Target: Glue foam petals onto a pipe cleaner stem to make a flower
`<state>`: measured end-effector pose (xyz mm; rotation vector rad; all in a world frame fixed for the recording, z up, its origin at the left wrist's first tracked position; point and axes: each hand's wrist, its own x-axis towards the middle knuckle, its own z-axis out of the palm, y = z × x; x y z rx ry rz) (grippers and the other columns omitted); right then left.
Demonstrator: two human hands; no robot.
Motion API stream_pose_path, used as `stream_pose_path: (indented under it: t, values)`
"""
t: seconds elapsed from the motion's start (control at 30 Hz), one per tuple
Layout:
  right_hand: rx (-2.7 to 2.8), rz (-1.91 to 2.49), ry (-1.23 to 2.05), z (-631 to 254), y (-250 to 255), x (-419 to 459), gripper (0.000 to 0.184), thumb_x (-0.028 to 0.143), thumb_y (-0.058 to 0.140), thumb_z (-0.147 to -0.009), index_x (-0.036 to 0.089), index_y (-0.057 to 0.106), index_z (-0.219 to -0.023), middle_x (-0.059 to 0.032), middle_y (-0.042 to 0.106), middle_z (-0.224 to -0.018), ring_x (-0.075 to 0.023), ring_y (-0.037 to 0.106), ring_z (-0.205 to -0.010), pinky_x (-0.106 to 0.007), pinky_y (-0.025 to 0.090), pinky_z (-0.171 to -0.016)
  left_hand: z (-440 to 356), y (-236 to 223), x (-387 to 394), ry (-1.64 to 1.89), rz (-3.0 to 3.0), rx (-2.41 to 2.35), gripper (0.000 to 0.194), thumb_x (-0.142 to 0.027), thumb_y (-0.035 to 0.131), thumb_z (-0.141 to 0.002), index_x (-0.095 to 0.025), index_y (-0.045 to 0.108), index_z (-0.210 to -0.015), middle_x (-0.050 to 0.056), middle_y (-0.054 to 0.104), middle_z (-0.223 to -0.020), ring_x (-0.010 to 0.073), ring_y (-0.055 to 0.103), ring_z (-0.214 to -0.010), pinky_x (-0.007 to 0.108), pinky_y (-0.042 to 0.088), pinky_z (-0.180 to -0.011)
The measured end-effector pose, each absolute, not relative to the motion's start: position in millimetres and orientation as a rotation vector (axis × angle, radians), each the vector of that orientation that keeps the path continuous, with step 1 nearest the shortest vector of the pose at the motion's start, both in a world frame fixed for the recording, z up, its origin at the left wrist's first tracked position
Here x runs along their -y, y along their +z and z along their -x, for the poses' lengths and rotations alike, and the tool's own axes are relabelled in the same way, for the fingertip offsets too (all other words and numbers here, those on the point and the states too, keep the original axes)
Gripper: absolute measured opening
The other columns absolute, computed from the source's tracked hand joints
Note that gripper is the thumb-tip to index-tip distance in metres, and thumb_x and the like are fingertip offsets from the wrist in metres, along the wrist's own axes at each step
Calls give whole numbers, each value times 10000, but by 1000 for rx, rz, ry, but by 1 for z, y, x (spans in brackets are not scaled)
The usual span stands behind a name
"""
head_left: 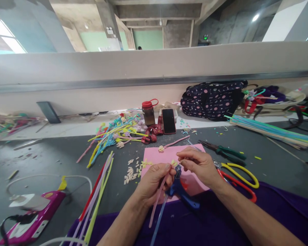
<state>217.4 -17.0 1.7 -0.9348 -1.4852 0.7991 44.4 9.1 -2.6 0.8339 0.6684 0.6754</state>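
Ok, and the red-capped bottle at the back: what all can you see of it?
The translucent dark bottle with the red cap stands upright, cap on, a red loop sticking out rightward from the top. Body looks like tinted plastic. A shiny dark-red strap lies by its base; whether they touch is unclear. A black-screened phone stands to its right. Neither hand touches it.
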Motion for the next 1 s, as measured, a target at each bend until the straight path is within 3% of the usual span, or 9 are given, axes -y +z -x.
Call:
stream_pose_path:
  t: [0.3,0.9,1.0]
  values:
    - [1572,833,814,-219,-1,15,204,228,617,-784,260,683,-975,-55,573,-920,-157,550,-805,-263,486,-595,-46,-3,-7,596,-837,-625,299,-378,624,-713,-90,630,-630,-25,448,-358,44,348,-329,160,187,-339]
    - [1589,835,887,-219,-1,13,185,243,626,-769,233,693,-941,-55,563,-920,-149,540,-805,-245,460,-595,-46,-8,-9,554,-889,-629,306,-385,623,-716,-89,629,-637,-36,432,-354,37,321,-313,169,170,-343]
    - [1501,839,970,-220,-1,14,223,272,617,-767,229,671,-979,-52,559,-960,-122,546,-721,-216,421,-523,-45,-7,-10,577,-881,-645,311,-386,612,-728,-89,627,-637,-34,443,-358,34,317,-300,173,176,-345]
